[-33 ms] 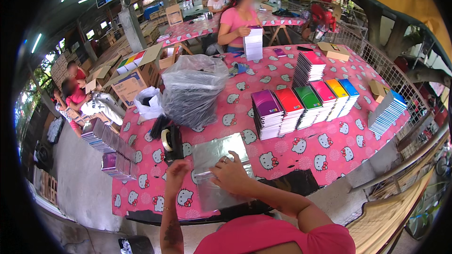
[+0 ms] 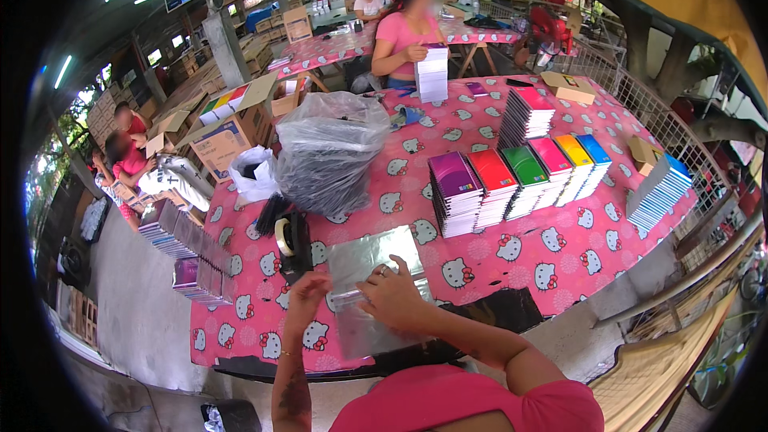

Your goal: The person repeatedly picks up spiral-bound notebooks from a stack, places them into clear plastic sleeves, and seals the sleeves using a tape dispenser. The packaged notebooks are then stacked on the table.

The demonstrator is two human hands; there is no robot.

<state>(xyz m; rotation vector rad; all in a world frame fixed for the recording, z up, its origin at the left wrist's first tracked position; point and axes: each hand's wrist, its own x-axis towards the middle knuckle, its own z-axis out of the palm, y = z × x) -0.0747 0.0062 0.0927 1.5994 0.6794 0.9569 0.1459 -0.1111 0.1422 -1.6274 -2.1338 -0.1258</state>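
Observation:
A stack of clear plastic sheets or bags (image 2: 360, 260) lies on the table at its near edge. My right hand (image 2: 394, 296) rests on the plastic with its fingers apart, a ring on one of them. Beside the left edge of the plastic, my left hand (image 2: 307, 294) is closed, fingertips drawn together. Whatever may be between those fingertips is too small to make out. Just beyond my left hand stands a black tape dispenser (image 2: 296, 250) with a roll of pale tape (image 2: 283, 238).
Stacked spiral notebooks (image 2: 526, 168) in several colours stand to the right. A big plastic bag of dark items (image 2: 328, 160) sits beyond the dispenser. More notebook stacks (image 2: 200, 282) line the left edge. Across the table a person (image 2: 404, 32) holds a notebook stack (image 2: 432, 76).
My left hand has shifted slightly to the right, toward the plastic. My right hand stays in place on it.

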